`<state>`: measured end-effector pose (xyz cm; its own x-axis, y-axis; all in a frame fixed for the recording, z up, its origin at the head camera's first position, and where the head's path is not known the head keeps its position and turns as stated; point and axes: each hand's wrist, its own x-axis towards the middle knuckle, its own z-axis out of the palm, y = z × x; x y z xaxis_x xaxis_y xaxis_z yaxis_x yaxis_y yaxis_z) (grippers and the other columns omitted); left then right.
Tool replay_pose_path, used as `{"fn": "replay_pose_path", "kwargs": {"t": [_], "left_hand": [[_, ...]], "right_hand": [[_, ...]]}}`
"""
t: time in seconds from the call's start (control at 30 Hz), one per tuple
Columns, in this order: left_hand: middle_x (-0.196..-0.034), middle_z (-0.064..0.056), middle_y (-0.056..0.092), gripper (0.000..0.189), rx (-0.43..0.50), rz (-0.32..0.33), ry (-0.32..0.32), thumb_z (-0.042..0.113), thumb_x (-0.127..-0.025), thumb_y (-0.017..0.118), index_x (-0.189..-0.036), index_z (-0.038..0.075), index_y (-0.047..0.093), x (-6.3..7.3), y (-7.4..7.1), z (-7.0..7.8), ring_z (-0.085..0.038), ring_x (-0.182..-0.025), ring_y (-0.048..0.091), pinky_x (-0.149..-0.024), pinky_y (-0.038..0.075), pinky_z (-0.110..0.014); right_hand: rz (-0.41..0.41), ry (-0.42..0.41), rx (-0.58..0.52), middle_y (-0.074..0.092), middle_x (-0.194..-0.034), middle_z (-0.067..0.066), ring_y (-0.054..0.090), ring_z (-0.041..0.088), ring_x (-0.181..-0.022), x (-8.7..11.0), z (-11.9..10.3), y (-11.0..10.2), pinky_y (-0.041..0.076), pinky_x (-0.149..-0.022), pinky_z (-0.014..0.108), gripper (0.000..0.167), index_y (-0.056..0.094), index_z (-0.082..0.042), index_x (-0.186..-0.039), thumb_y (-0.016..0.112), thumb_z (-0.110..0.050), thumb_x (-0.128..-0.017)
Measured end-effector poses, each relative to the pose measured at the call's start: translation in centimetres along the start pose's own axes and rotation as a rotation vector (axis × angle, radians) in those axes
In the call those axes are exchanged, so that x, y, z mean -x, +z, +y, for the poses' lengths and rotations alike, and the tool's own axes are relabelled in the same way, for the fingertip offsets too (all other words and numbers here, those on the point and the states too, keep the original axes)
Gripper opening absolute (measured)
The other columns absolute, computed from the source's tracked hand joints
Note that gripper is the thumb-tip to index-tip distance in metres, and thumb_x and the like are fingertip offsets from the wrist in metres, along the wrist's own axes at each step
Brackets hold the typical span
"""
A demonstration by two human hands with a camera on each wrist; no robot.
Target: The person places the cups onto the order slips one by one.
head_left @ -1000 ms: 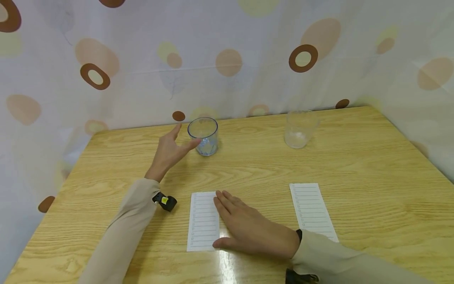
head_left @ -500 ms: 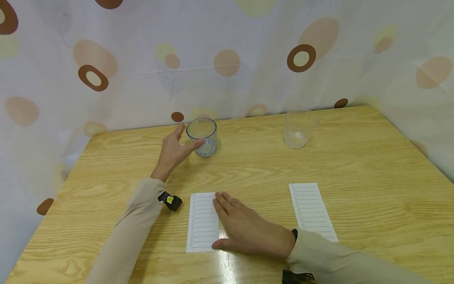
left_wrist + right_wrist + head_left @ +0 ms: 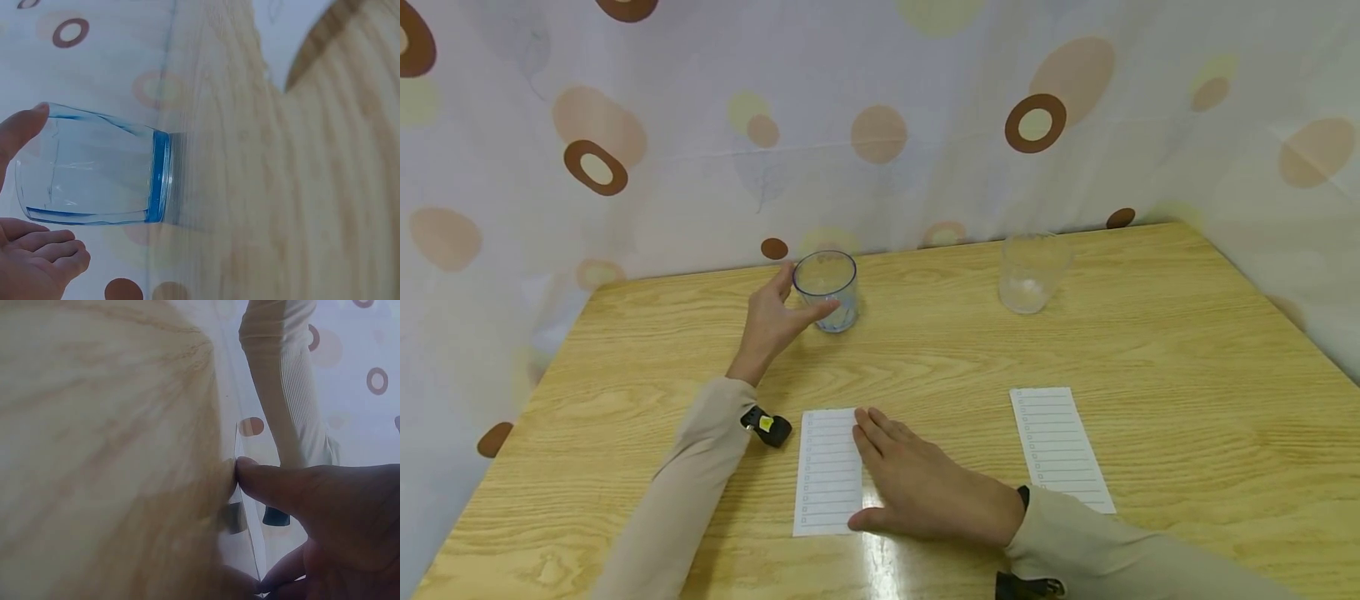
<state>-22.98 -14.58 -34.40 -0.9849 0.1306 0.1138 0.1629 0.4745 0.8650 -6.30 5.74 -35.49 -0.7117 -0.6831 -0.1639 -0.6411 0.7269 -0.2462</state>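
1. Head view: left hand (image 3: 772, 318) at the left side of the blue-rimmed glass (image 3: 837, 286), thumb across the front, fingers by the far left side. Thumb and fingers spread in a C, relaxed.
2. Left wrist view: thumb tip at the glass's rim, fingers on the other side with a visible gap. Can't tell if thumb makes contact.
3. Blue-rimmed glass upright on the tabletop (image 3: 940, 358), toward the back edge, left of centre; bluish base.
4. Right hand (image 3: 917, 483) extended palm down at the right edge of the left sheet (image 3: 831, 472). Fingertips at upper right corner, thumb at lower right corner; fingers straight, spread from thumb.
5. Right wrist view: sheet seen nearly edge-on, thumb tip touching it. Left sheet flat, lined, checkboxes down its left side.
6. Right sheet (image 3: 1060, 442), same print, lies slanted; lower part partly behind the right sleeve (image 3: 1112, 542).
7. Clear glass (image 3: 1030, 275) upright at back, right of the blue-rimmed one, well apart.
8. Backdrop (image 3: 700, 192) behind: white, brown and peach spots.
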Motion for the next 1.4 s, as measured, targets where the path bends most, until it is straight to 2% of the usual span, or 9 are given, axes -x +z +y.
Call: {"fn": "replay_pose_path", "kwargs": {"t": [0.2,0.43,0.7,0.97,1.2,1.4], "left_hand": [[-0.150,-0.015,0.037,0.091,0.054,0.030,0.041,0.029,-0.078,0.081,-0.149,0.000,0.031,-0.2,0.4,-0.1,-0.029,-0.138,0.035,-0.111,0.033,-0.035],[-0.149,-0.018,0.039,0.090,0.134,0.048,0.027,0.023,-0.077,0.083,-0.148,-0.001,0.032,-0.4,0.8,-0.4,-0.028,-0.137,0.038,-0.110,0.035,-0.030],[-0.134,-0.018,0.055,0.066,0.206,0.113,0.067,0.018,-0.073,0.086,-0.128,-0.001,0.054,-0.6,1.3,-0.8,-0.028,-0.129,0.049,-0.107,0.039,-0.031],[-0.139,-0.023,0.050,0.082,0.222,0.117,0.047,0.018,-0.074,0.085,-0.141,-0.005,0.043,-0.4,1.2,-0.9,-0.030,-0.131,0.047,-0.108,0.037,-0.032],[-0.141,-0.022,0.048,0.082,0.221,0.094,0.061,0.015,-0.076,0.083,-0.143,-0.004,0.041,-0.3,1.0,-0.5,-0.029,-0.133,0.044,-0.109,0.035,-0.033],[-0.143,-0.019,0.046,0.085,0.182,0.078,0.044,0.017,-0.076,0.084,-0.145,-0.002,0.038,0.1,0.7,0.1,-0.028,-0.134,0.043,-0.109,0.036,-0.032]], "right_hand": [[-0.001,-0.001,-0.004,0.018,-0.157,0.023,0.015,0.033,-0.145,0.0,-0.1,0.1,0.023,-0.116,0.042,0.093,0.031,0.008,-0.146,0.058,-0.059,-0.089],[-0.001,0.004,-0.003,0.018,-0.157,0.023,0.016,0.033,-0.145,0.0,-0.1,0.0,0.022,-0.116,0.042,0.092,0.031,0.008,-0.146,0.058,-0.059,-0.089],[-0.002,0.013,-0.010,0.019,-0.157,0.021,0.016,0.032,-0.146,-0.1,-0.2,0.1,0.023,-0.116,0.041,0.092,0.032,0.007,-0.147,0.059,-0.060,-0.088],[-0.009,0.012,-0.016,0.018,-0.157,0.022,0.015,0.032,-0.146,-0.2,-0.1,0.2,0.022,-0.116,0.041,0.092,0.031,0.007,-0.147,0.058,-0.060,-0.089],[-0.005,0.010,-0.010,0.018,-0.157,0.022,0.015,0.032,-0.146,-0.2,-0.1,0.1,0.022,-0.116,0.041,0.093,0.031,0.008,-0.146,0.058,-0.059,-0.089],[-0.006,0.004,-0.013,0.018,-0.157,0.023,0.015,0.033,-0.145,-0.2,0.0,0.1,0.023,-0.116,0.042,0.092,0.031,0.008,-0.146,0.058,-0.059,-0.089]]}}
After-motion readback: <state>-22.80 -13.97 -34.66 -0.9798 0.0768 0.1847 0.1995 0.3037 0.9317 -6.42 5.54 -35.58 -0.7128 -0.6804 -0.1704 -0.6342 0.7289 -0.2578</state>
